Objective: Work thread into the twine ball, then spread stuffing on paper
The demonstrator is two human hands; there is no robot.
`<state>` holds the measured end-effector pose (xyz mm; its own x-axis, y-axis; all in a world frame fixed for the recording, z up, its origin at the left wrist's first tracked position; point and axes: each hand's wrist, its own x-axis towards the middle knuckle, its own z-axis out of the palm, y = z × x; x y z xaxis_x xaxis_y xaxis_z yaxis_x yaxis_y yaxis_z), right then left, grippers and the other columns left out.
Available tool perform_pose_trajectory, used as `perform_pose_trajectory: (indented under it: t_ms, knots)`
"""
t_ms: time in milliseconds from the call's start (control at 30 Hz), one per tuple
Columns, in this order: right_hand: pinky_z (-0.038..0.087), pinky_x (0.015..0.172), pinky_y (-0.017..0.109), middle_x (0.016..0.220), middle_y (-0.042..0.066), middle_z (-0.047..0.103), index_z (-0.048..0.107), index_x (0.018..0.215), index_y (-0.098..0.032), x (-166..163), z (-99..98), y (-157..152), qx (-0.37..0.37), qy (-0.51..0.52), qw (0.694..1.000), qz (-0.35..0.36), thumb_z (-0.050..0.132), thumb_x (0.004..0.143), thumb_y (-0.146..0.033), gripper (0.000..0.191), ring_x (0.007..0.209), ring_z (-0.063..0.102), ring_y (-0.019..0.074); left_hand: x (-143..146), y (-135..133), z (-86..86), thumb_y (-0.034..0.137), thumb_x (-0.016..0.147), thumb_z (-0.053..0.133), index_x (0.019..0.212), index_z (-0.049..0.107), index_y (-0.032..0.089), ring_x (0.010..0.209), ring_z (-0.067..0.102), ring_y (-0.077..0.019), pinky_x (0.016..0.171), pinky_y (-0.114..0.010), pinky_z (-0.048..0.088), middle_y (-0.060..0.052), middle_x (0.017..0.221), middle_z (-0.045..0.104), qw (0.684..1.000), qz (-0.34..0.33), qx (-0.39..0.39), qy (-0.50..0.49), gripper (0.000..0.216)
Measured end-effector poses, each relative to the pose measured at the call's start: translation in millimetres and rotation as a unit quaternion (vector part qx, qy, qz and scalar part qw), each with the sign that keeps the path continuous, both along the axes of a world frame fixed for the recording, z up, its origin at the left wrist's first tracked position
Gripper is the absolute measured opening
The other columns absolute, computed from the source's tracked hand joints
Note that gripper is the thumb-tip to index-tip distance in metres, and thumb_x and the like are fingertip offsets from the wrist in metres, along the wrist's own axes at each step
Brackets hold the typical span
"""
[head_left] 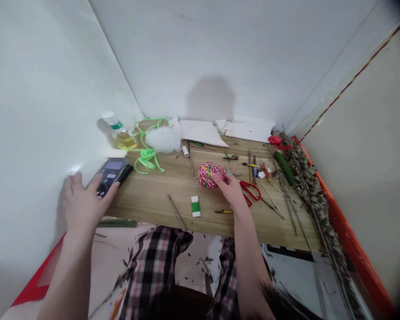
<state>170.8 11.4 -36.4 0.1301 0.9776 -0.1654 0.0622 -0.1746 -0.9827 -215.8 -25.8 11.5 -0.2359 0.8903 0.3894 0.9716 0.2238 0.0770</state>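
My right hand (231,189) rests on the wooden table (160,195) with its fingers curled against a red and white ball of twine (207,174). Red-handled scissors (251,190) lie just right of that hand. My left hand (82,200) lies at the table's left edge, fingers stretched out, fingertips touching a black phone (110,175) with a lit screen. A small green and white spool (195,206) lies between my two arms.
At the back left stand a bottle of yellow liquid (122,133), green ribbon (146,155) and white stuffing (163,138). White paper sheets (220,130) lie along the wall. Sticks, pens and dried leafy branches (306,182) crowd the right side. A green roll (286,168) lies there.
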Motion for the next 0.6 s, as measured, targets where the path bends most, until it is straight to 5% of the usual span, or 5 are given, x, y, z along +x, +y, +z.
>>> perform_pose_trajectory:
  t_ms: [333,467,600]
  knots:
    - [0.055,0.085,0.037,0.098,0.011,0.077,0.076,0.106,-0.013,-0.4,-2.6,0.8,-0.002,0.013,1.0,0.002,0.074,0.068,-0.066,0.065,0.092,0.07,0.0259,1.7,-9.1,-4.1,0.059,0.093,0.043,0.13,0.066,0.01,0.149,0.023,-0.0439,0.117,-0.058,0.027,-0.025,0.159,0.03,1.0,-0.016,0.008,-0.005,0.066]
    - [0.055,0.084,0.037,0.095,0.01,0.078,0.076,0.105,-0.014,-0.1,-2.9,1.2,-0.001,-0.001,1.0,0.0,0.074,0.068,-0.066,0.064,0.09,0.069,0.0257,3.5,-10.0,-5.7,0.057,0.093,0.045,0.141,0.056,0.009,0.15,0.024,-0.0408,0.119,-0.056,0.026,-0.026,0.159,0.03,0.998,-0.022,0.051,-0.01,0.068]
    - [0.055,0.083,0.036,0.095,0.009,0.078,0.077,0.103,-0.015,-0.7,-2.7,0.9,0.009,0.005,1.0,0.002,0.073,0.069,-0.066,0.061,0.09,0.07,0.0256,7.5,-12.9,-2.4,0.055,0.094,0.044,0.134,0.06,0.006,0.147,0.031,-0.0384,0.119,-0.053,0.028,-0.027,0.153,0.041,0.996,-0.02,0.09,-0.02,0.066]
